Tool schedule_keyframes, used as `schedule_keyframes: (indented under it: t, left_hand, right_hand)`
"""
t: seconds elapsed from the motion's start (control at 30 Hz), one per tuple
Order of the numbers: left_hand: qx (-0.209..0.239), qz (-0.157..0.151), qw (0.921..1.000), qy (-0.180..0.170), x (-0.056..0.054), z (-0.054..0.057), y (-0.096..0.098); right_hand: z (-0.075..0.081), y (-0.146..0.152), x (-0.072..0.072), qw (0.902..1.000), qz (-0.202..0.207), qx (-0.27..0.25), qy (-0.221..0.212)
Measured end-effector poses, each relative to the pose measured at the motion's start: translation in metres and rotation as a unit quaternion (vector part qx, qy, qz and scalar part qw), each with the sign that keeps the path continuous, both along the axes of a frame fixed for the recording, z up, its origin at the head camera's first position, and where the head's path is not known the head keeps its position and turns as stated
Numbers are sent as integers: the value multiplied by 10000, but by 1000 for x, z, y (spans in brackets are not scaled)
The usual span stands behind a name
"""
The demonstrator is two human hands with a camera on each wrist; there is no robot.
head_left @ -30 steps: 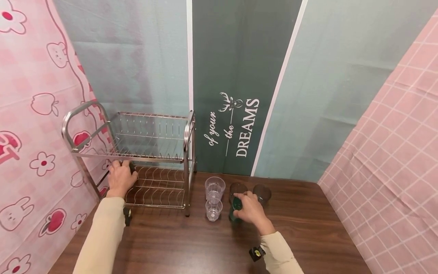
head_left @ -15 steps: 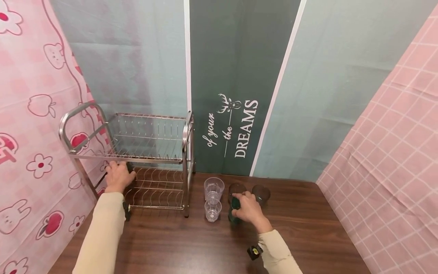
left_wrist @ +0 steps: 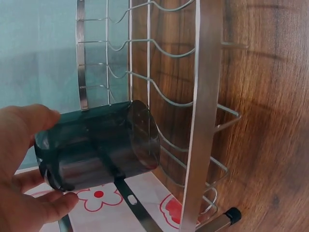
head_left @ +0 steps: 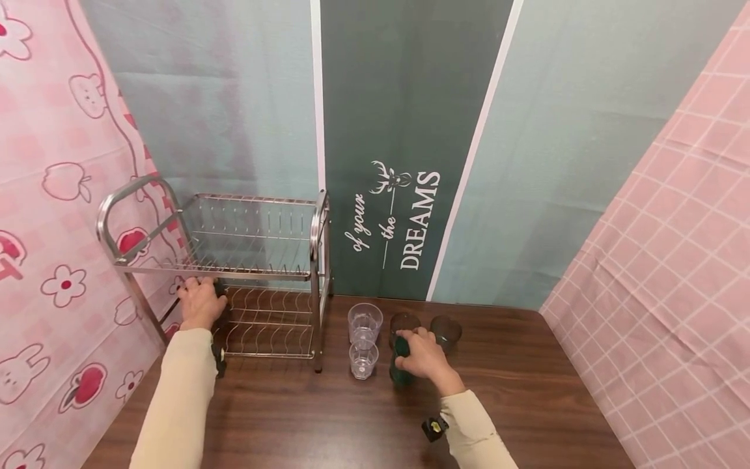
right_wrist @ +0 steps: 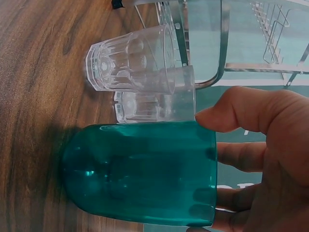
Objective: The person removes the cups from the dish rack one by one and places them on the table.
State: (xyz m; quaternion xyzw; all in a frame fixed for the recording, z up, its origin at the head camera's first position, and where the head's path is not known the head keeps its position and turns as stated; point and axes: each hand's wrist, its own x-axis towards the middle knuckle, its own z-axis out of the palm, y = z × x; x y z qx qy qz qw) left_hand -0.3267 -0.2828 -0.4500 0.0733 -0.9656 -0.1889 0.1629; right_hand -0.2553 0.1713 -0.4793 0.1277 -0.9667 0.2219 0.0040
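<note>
At the left end of the rack's lower shelf, my left hand [head_left: 201,305] holds a dark, see-through cup [left_wrist: 96,145] between thumb and fingers. One end of the cup is by the shelf wires; whether it rests on them I cannot tell. The metal dish rack [head_left: 258,274] has two tiers. My right hand [head_left: 423,355] pinches a teal see-through cup [right_wrist: 140,174] at its rim, thumb on one side and fingers on the other. That cup stands on the table or just above it, beside a clear faceted tumbler [head_left: 363,361].
Behind the first tumbler stands another clear one [head_left: 365,316]. Two brownish dark cups stand farther back, one [head_left: 404,320] partly behind my right hand, the other [head_left: 446,332] to its right. Cloth hangs at the back and both sides of the wooden table [head_left: 527,391].
The view has shifted slightly, so the whole scene sits a little farther left. Both hands keep their grips on the cups, with little other movement.
</note>
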Motion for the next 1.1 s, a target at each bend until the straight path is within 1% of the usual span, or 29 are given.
schedule_keyframes:
  t: [0.2, 0.33, 0.43, 0.5, 0.6, 0.67, 0.83, 0.9, 1.0, 1.1]
  left_hand:
    - [111, 88, 9999, -8, -1, 0, 4]
    - [140, 71, 9999, 15, -1, 0, 5]
    - [27, 57, 9999, 97, 0, -1, 4]
    - [-133, 53, 9996, 237, 1, 0, 5]
    - [-400, 53, 9982, 440, 3, 3, 6]
    - [-540, 26, 9970, 560, 4, 6, 9]
    - [-666, -56, 9961, 575, 6, 16, 15]
    - [-700, -104, 9961, 519, 6, 18, 18]
    - [-789, -155, 9952, 554, 7, 21, 21]
    - [-703, -167, 9955, 611, 10, 22, 24]
  right_hand:
    - [-1, 1, -1, 10000, 8, -25, 41]
    - [-1, 1, -2, 10000, -2, -77, 51]
    - [0, 2, -2, 9999, 95, -107, 26]
    - [2, 4, -2, 9997, 233, -119, -36]
    - [7, 6, -1, 9990, 395, -109, -155]
    - [10, 8, 0, 9989, 405, -115, -189]
    - [18, 9, 2, 9994, 293, -153, -89]
    - [19, 9, 2, 9995, 271, -150, -76]
    - [19, 9, 4, 9995, 286, -143, -36]
    - [19, 10, 7, 9994, 286, -169, 24]
